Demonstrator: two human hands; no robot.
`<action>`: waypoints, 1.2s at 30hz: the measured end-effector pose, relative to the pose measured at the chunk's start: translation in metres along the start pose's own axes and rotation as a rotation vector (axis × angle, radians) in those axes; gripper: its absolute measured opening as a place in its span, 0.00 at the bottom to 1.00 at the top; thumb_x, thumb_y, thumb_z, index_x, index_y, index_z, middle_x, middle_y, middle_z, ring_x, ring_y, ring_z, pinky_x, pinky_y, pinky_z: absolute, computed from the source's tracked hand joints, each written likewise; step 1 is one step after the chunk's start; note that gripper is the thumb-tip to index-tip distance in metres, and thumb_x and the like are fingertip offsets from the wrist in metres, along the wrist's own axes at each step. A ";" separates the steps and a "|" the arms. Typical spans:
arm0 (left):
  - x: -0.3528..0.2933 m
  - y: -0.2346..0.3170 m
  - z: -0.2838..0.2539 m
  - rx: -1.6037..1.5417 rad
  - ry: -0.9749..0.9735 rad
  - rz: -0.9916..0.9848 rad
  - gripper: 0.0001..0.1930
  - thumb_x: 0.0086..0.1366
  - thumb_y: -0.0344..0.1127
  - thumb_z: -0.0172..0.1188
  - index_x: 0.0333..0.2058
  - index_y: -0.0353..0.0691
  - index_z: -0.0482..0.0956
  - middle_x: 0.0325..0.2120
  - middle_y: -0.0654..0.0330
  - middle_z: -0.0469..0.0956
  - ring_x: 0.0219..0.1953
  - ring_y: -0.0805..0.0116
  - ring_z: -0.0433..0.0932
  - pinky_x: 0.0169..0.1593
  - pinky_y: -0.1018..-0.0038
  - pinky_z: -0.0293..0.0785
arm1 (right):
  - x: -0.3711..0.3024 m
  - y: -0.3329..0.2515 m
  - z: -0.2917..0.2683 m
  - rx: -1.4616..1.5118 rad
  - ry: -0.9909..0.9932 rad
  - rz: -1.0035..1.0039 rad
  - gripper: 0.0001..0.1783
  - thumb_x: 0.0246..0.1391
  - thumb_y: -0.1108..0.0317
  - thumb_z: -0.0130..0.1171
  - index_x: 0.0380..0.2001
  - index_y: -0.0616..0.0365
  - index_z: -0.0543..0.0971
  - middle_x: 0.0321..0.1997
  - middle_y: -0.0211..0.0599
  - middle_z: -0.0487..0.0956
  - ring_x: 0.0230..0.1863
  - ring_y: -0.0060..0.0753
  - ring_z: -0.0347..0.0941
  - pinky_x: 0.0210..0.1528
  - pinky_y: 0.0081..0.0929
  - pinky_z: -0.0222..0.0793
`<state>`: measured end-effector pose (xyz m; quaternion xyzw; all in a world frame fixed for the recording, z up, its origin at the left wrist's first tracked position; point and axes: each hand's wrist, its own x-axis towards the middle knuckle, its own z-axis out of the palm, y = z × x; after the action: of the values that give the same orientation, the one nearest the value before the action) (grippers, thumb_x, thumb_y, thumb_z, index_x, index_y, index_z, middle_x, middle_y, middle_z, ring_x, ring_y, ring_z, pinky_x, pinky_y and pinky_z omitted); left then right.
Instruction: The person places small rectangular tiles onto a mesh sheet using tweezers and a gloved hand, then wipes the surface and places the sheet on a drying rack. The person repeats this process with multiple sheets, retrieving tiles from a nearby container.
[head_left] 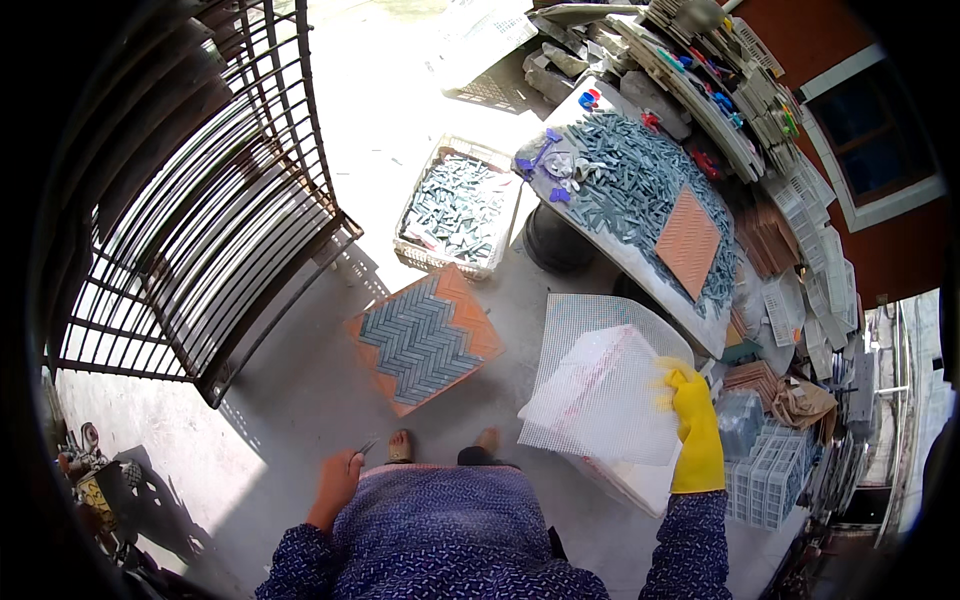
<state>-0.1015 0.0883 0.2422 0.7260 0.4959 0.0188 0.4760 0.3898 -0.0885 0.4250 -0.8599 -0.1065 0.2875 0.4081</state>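
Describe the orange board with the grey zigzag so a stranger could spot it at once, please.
Start at the large table heaped with grey strips, then move left to the pale crate. Just below that crate, in the picture, is the square orange board. Neat grey zigzag rows set it apart from the all-orange panel on the table.

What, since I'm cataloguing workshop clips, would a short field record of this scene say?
Left hand: bare, holding a small metal tool
Right hand: yellow-gloved, touching white mesh
Centre: orange board with grey strips in herringbone
Table: loose grey strips, ribbed orange panel on top
Crate: grey pieces; stands left of the table
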 end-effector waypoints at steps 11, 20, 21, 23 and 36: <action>-0.057 -0.031 0.039 -0.130 0.104 -0.455 0.13 0.59 0.39 0.47 0.26 0.35 0.74 0.21 0.44 0.73 0.26 0.44 0.73 0.31 0.60 0.68 | 0.120 0.058 0.251 0.091 -0.672 0.117 0.15 0.55 0.72 0.43 0.43 0.58 0.75 0.39 0.40 0.76 0.34 0.30 0.74 0.34 0.19 0.70; -0.042 0.020 0.114 -0.389 0.083 -0.656 0.13 0.61 0.39 0.47 0.28 0.35 0.74 0.21 0.46 0.73 0.26 0.48 0.74 0.31 0.64 0.68 | 0.184 0.110 0.358 0.087 -0.900 0.291 0.14 0.57 0.71 0.42 0.44 0.62 0.73 0.37 0.40 0.76 0.34 0.32 0.74 0.33 0.22 0.72; -0.041 0.023 0.123 -0.385 0.066 -0.658 0.13 0.61 0.39 0.47 0.28 0.35 0.74 0.21 0.47 0.74 0.26 0.49 0.74 0.31 0.65 0.68 | 0.187 0.110 0.366 0.082 -0.926 0.287 0.14 0.58 0.71 0.42 0.44 0.61 0.73 0.37 0.40 0.76 0.33 0.33 0.74 0.32 0.22 0.72; -0.035 0.032 0.132 -0.378 0.037 -0.630 0.13 0.61 0.39 0.46 0.30 0.36 0.75 0.22 0.47 0.74 0.27 0.50 0.74 0.32 0.65 0.69 | 0.194 0.112 0.379 0.106 -0.960 0.323 0.14 0.58 0.71 0.42 0.44 0.62 0.73 0.36 0.41 0.76 0.33 0.32 0.74 0.32 0.22 0.72; -0.021 0.034 0.138 -0.463 0.060 -0.772 0.13 0.61 0.39 0.47 0.27 0.35 0.74 0.21 0.47 0.74 0.25 0.50 0.75 0.31 0.65 0.68 | 0.218 0.117 0.392 0.083 -1.050 0.418 0.16 0.59 0.70 0.39 0.45 0.63 0.73 0.35 0.44 0.77 0.30 0.30 0.74 0.28 0.17 0.73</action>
<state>-0.0189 -0.0222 0.2004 0.3614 0.7269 -0.0285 0.5833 0.3326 0.1785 0.0501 -0.5877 -0.1111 0.7553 0.2681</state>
